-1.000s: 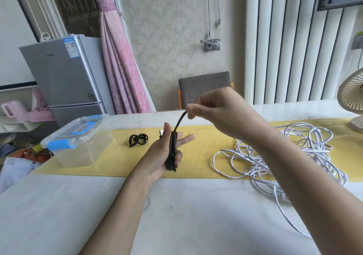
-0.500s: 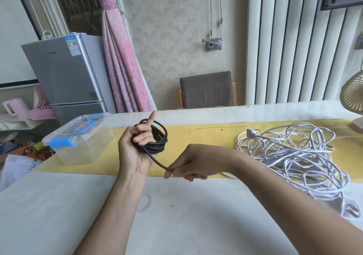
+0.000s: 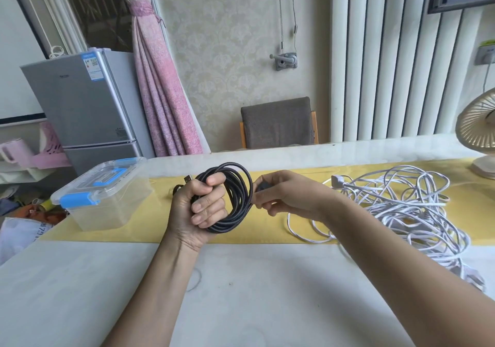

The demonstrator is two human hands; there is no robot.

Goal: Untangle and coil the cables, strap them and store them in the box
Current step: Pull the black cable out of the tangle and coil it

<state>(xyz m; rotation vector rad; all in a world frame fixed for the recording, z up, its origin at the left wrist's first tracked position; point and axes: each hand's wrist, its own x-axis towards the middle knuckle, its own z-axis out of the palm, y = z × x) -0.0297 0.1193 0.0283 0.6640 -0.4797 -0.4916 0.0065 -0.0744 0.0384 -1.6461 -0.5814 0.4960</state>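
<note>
A long pale table (image 3: 80,279) fills the lower view, and a yellow runner (image 3: 267,230) lies across it from the left edge to the right edge, nearer the far side. On the right part of the runner sprawls a loose tangle of white cable (image 3: 401,207). Some of its loops spill off the runner's near edge onto the bare table top towards the right edge. A clear plastic box (image 3: 107,202) with a blue handle and blue latches sits on the runner's left end, near the table's left edge, with its lid on. A tan fan (image 3: 479,130) stands at the far right edge. Both forearms reach in from the near edge to the middle of the runner. The left hand (image 3: 198,207) is raised above the runner, palm towards the camera, and its fingers are curled tight round one side of a coiled black cable (image 3: 237,202), which stands upright as a ring of several loops. The right hand (image 3: 289,196), just beside the coil's right rim, has its fingertips closed in a pinch on the cable's dark end there. A small USB plug (image 3: 188,178) pokes out above the left hand's knuckles.
</note>
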